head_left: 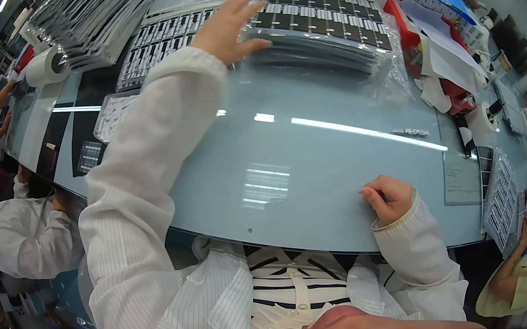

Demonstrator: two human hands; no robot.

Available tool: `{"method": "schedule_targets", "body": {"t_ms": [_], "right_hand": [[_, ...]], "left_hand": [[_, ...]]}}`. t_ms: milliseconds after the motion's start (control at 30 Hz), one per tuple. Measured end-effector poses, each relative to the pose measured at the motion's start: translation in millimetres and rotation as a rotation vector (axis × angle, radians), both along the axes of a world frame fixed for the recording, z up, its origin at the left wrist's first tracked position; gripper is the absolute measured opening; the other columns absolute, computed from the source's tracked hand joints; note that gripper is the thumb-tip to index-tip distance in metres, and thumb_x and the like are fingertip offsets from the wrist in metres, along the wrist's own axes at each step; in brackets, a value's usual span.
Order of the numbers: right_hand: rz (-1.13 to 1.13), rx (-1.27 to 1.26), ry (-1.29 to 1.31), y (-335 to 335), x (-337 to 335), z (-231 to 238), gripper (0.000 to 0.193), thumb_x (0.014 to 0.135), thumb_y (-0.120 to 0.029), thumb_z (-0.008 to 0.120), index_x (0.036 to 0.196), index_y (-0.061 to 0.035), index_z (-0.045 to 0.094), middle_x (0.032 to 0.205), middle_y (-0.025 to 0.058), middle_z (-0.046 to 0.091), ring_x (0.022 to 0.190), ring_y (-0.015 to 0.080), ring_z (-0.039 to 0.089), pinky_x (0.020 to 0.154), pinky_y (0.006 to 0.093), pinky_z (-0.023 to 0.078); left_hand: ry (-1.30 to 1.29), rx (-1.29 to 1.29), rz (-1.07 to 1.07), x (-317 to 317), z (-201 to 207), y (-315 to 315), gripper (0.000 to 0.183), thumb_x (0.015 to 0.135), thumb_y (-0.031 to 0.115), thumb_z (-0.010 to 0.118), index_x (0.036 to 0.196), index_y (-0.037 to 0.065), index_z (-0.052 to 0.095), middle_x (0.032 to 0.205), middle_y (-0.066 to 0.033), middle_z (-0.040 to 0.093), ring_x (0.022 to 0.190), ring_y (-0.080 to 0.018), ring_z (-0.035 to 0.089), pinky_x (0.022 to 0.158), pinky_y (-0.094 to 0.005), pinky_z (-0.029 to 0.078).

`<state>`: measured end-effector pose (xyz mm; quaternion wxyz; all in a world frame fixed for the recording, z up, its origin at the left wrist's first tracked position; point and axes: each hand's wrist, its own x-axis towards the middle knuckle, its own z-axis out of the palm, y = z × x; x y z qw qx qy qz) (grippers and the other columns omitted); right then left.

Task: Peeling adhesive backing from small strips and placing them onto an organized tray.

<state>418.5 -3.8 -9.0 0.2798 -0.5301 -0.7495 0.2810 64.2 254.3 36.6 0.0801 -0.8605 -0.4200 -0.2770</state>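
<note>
My left hand [231, 31] reaches to the far side of the table with its fingers spread, palm down. Its fingertips are at the left edge of a stack of flat sheets [323, 16] with rows of black-and-white pieces, layered with clear plastic. Whether the fingers touch the stack I cannot tell. Left of that hand lies a pile of white sheets [163, 42] with similar black strips. My right hand [389, 199] rests near the table's front edge, curled into a loose fist, and nothing shows in it.
The glossy table [320, 176] reflects ceiling lights. A tall pile of trays [95, 19] stands far left, beside a white roll [46, 66]. At right are a red bin [406, 31] with papers and a small clear packet [411, 133]. Other people work at both sides.
</note>
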Motion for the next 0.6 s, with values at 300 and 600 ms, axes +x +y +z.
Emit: {"method": "schedule_targets", "body": {"t_ms": [300,600], "right_hand": [[0.01,0.099,0.036,-4.8,-1.0,-5.3,0.012,0.09,-0.014,0.072,0.085,-0.0034,0.073,0.07,0.0079,0.067,0.057,0.0172,0.062,0.054,0.0278,0.049],[0.052,0.238,0.028,-2.9,1.5,-13.7,0.016,0.088,-0.014,0.076,0.08,-0.0006,0.072,0.067,0.0089,0.065,0.052,0.0186,0.059,0.049,0.0287,0.047]], "left_hand": [[0.248,-0.052,0.147,56.2,-3.5,2.2,0.054,0.093,0.032,0.068,0.144,0.026,0.053,0.148,-0.0082,0.052,0.135,-0.0296,0.049,0.114,-0.0409,0.039],[0.111,0.139,0.125,47.3,6.5,-4.6,0.032,0.088,0.008,0.067,0.118,0.02,0.071,0.107,-0.007,0.074,0.091,-0.0257,0.072,0.082,-0.0354,0.059]]}}
